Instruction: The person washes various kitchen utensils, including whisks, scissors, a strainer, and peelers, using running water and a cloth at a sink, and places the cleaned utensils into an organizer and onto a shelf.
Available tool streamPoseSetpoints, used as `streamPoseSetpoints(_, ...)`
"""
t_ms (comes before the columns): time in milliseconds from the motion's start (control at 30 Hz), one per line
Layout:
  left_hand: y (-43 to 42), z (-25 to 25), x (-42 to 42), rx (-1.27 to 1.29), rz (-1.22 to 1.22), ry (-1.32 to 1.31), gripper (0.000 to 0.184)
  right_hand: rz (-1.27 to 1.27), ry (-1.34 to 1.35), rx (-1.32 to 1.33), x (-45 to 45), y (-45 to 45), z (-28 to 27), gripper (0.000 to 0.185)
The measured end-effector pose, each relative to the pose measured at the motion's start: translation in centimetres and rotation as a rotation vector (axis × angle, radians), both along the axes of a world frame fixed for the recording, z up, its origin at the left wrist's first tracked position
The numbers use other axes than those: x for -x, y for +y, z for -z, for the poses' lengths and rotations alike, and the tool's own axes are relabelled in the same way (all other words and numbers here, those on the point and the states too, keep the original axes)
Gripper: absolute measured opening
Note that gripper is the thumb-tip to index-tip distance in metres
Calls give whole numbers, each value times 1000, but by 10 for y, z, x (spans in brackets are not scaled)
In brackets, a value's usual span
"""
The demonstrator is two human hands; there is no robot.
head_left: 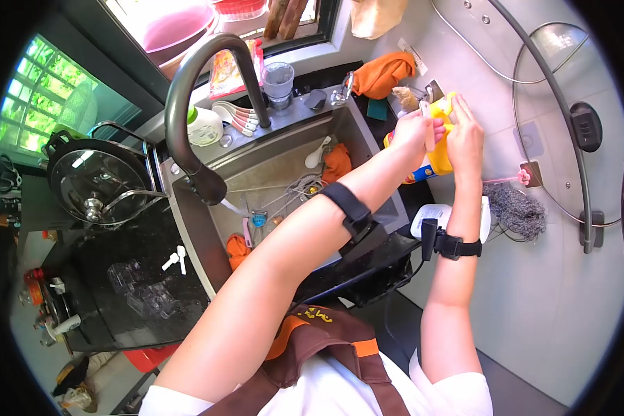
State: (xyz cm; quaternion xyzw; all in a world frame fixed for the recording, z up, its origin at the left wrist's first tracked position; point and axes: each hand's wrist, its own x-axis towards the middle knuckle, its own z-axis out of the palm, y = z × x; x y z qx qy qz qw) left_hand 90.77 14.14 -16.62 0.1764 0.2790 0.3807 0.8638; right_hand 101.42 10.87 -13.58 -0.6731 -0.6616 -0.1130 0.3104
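Observation:
A yellow bottle [438,161] with a blue and red label stands on the counter to the right of the sink. My left hand [417,132] is beside its upper part, fingers curled around something slim and pale that I cannot make out. Against the other side of the bottle's top lies my right hand [466,135], its fingers stretched out. Below the hands, a white container [484,216] is partly hidden behind my right forearm. Both wrists wear black straps.
The sink [270,184] holds a white spoon [317,152], orange cloths and utensils under a dark curved faucet [180,104]. A lidded pan [90,182] sits left. Behind the sink are a cup [279,80] and an orange cloth [383,75]. A grey scrubber [516,210] hangs right.

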Motion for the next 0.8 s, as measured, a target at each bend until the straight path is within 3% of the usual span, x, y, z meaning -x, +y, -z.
streamPoseSetpoints(67, 5, 2, -21, 12, -64, -274, 29, 12, 10, 3, 1, 0, 0, 37)
streamPoseSetpoints(300, 19, 17, -30, 38, -48, -293, 25, 24, -47, -81, 1, 1, 16, 35)
streamPoseSetpoints(500, 12, 15, -2, 66, 7, -187, 22, 8, -60, -41, -5, 1, 17, 37)
streamPoseSetpoints(567, -5, 15, 34, 14, 54, -6, 17, 22, -20, -3, 2, -5, 9, 44)
streamPoseSetpoints(633, -30, 37, 85, -136, 147, 156, 21, 0, -148, -314, 31, -21, 1, 42)
streamPoseSetpoints(700, -71, 53, 149, -250, 284, 386, 34, -85, 78, -142, 76, -41, -4, 36)
streamPoseSetpoints(800, -136, 102, 251, -12, 311, 520, 33, -460, 244, 581, 144, -51, 34, 23)
